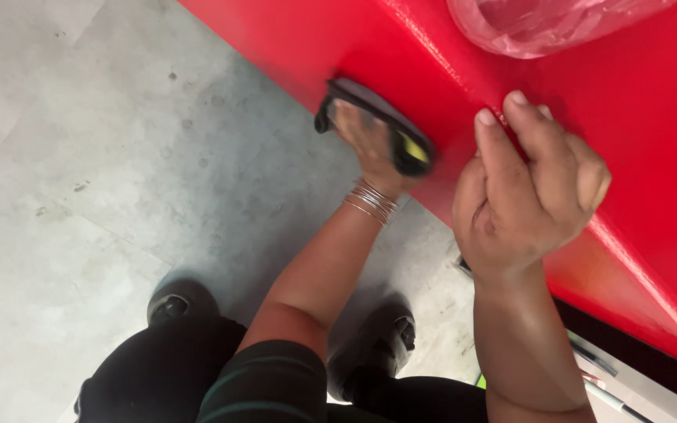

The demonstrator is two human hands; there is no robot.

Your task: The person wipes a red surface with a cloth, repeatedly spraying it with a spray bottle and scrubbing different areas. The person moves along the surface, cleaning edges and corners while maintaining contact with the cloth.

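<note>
Right hand (523, 192) curls loosely empty against red panel (644, 117); left hand (370, 141) grips dark pad (381, 117).

We note the panel (628, 117) filling the far right, running from far left to near right. The left hand (370, 141) presses a sanding block (385, 125) against the panel's lower face. The right hand (526, 188) rests on the panel edge, right of the left. A plastic bag (534, 23) lies on the panel, farther off. The floor (80, 157) lies to the left; two shoes (178, 301) stand near, below the arms.
</note>
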